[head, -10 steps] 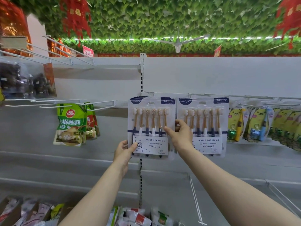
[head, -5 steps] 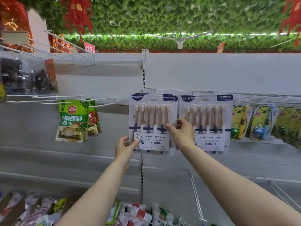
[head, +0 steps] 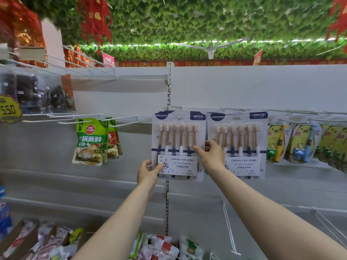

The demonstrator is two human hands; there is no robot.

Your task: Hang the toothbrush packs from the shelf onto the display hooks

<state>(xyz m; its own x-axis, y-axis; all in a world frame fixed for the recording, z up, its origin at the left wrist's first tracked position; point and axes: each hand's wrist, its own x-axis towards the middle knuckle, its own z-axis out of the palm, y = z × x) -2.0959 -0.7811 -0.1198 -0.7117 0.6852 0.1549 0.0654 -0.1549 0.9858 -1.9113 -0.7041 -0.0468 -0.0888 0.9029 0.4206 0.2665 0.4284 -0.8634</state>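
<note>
The front toothbrush pack hangs far up on the display hooks, touching or just beside a second stack on its right. The left hand pinches its lower left corner, thumb on the card. The right hand pinches its right edge, fingers curled behind. It looks light: stiffish card under a slick, springy blister. The flat edges seem the best hold, and the hang-hole looks likeliest to tear. I count two stacks and six brushes per pack, but I cannot count the packs layered behind.
</note>
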